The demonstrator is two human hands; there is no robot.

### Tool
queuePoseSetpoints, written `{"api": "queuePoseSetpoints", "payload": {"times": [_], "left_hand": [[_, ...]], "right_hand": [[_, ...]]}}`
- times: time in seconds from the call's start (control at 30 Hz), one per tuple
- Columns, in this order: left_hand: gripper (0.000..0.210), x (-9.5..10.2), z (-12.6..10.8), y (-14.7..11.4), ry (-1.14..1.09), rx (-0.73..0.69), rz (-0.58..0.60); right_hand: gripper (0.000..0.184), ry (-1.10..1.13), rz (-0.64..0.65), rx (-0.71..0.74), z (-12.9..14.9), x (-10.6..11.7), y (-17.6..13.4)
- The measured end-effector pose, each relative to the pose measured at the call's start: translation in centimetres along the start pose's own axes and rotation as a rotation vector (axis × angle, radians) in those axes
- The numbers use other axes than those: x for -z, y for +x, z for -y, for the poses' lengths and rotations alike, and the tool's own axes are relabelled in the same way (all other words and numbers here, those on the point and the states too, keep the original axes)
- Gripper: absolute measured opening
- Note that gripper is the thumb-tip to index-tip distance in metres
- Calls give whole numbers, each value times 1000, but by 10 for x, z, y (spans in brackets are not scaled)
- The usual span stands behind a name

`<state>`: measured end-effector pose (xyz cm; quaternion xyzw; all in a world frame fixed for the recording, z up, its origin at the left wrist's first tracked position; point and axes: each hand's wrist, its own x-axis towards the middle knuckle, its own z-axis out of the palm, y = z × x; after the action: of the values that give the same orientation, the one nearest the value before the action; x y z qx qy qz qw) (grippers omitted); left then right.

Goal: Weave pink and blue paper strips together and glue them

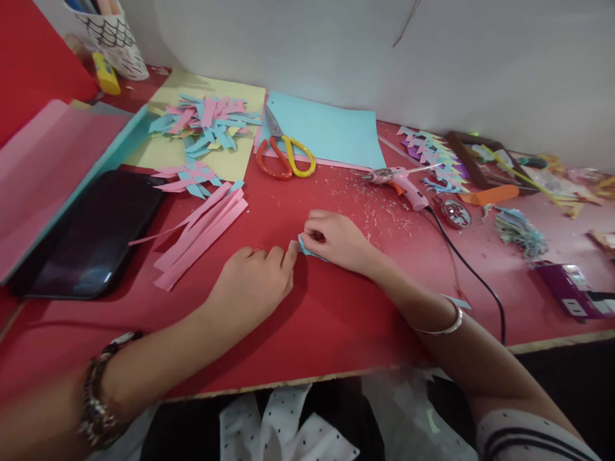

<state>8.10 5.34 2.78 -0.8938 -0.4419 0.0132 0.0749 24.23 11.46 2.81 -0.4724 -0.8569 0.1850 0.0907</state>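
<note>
I log remotely: one blue paper strip [304, 246], over the red table [307, 339] — right hand [339, 240] pinching it, left hand [254, 278] beside it, grip unclear — apparently mid-fold, next move calling for steady fingertips.

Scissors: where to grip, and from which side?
Scissors: probably best by the red handle loop and yellow handle loop, coming from the near table edge. The loops lie toward that side; the pointed blades aim away, toward the wall.
</note>
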Motion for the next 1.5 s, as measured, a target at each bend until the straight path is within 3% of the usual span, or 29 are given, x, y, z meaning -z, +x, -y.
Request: {"api": "queuePoseSetpoints", "payload": {"times": [0.4, 0.83, 1.1, 1.37, 1.5], "left_hand": [[39, -4, 3, -1, -44, -18, -16], [40, -2, 5, 2, -75, 4, 28], [41, -1, 4, 2, -69, 10, 54], [41, -2, 5, 1, -80, -10, 1], [37, -2, 4, 1, -44, -54, -101]], "right_hand": [[22, 121, -28, -52, 3, 1, -1], [22, 133, -62, 37, -6, -1, -3], [21, 108, -98, 15, -17, 2, -9], [22, 87, -119, -10, -21, 6, -15], [22, 88, -131, -34, -24, 7, -18]]}}
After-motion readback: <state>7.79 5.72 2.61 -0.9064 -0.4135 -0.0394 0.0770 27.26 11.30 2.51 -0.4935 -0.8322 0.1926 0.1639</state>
